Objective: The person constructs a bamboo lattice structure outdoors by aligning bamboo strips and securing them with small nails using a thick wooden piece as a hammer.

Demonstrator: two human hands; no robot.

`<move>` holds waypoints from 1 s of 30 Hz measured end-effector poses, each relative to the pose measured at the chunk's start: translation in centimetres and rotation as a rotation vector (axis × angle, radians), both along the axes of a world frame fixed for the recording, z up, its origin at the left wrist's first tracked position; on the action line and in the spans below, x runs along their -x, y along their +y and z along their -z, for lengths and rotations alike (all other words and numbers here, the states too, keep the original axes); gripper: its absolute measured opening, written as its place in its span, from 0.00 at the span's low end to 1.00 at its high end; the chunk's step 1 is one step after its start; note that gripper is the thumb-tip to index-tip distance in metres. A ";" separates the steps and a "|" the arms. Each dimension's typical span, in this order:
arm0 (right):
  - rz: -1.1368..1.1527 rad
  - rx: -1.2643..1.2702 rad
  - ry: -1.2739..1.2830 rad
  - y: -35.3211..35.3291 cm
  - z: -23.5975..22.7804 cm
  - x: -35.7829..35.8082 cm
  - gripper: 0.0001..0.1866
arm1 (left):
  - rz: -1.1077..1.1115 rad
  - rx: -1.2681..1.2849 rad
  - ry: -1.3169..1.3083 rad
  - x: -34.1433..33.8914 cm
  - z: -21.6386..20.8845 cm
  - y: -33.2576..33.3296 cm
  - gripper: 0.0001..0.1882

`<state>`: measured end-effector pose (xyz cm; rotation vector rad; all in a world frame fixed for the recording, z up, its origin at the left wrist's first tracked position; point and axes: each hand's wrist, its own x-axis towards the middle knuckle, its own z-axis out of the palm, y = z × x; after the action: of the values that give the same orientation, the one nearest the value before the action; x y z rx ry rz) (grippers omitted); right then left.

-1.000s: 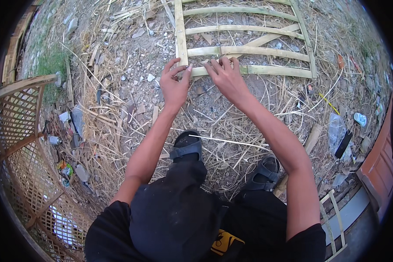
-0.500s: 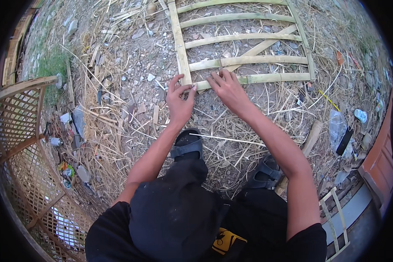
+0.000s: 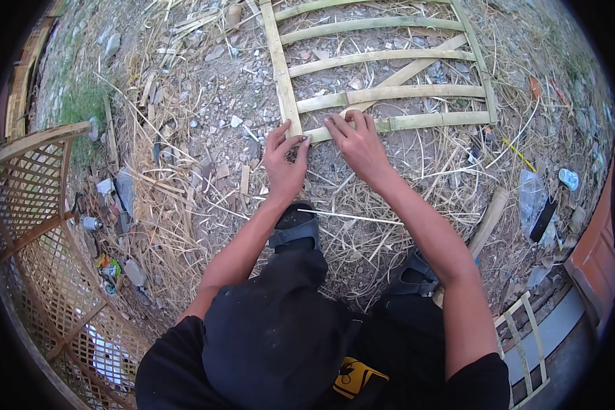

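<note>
A ladder-like frame of pale split-bamboo strips point(image 3: 383, 57) lies on the ground ahead of me, with several crosswise slats between two long side strips. At its near left corner my left hand point(image 3: 284, 164) is closed, thumb and fingers around the end of the left side strip point(image 3: 287, 96). A small dark spot shows by the thumb tip, too small to make out. My right hand point(image 3: 362, 149) grips the nearest slat point(image 3: 417, 121) a little right of that corner, its fingertips bent over the strip. A diagonal strip point(image 3: 410, 70) passes beneath the slats.
Bamboo shavings point(image 3: 369, 246) and stones cover the ground around my sandals point(image 3: 297, 229). To the left leans a wooden lattice panel point(image 3: 48, 232). On the right are a bamboo pole point(image 3: 488, 219), a plastic bag point(image 3: 530, 198), a smaller slatted frame point(image 3: 524, 342) and a reddish-brown panel point(image 3: 594, 263).
Both hands stay at the frame's near left corner. My right hand and forearm have shifted slightly, with the elbow a little farther inward. The frame keeps its place.
</note>
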<state>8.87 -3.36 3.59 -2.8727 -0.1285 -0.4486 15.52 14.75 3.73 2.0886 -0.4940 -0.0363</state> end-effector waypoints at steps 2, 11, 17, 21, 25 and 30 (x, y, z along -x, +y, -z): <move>-0.010 -0.022 0.017 0.2 0.0 -0.3 0.25 | -0.019 0.020 0.038 0.2 0.1 0.3 0.07; -0.007 -0.039 0.003 0.0 0.1 -0.2 0.24 | -0.011 -0.059 -0.036 0.3 0.2 0.5 0.07; 0.011 -0.122 -0.028 0.2 0.5 0.2 0.25 | 0.049 -0.138 -0.175 -1.2 -1.4 -0.2 0.05; 0.035 -0.174 -0.021 0.7 0.5 0.0 0.25 | 0.049 -0.175 -0.184 -1.7 -0.8 -0.6 0.05; 0.059 -0.194 -0.035 0.7 0.7 0.2 0.25 | 0.042 -0.146 -0.143 -1.5 0.1 -0.8 0.06; 0.075 -0.213 -0.025 0.7 1.0 0.3 0.25 | 0.036 -0.061 -0.122 -1.4 0.5 -1.1 0.06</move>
<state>8.57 -2.63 2.61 -2.6701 0.0214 -0.4812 16.88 13.64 3.25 2.1499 -0.6111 0.0556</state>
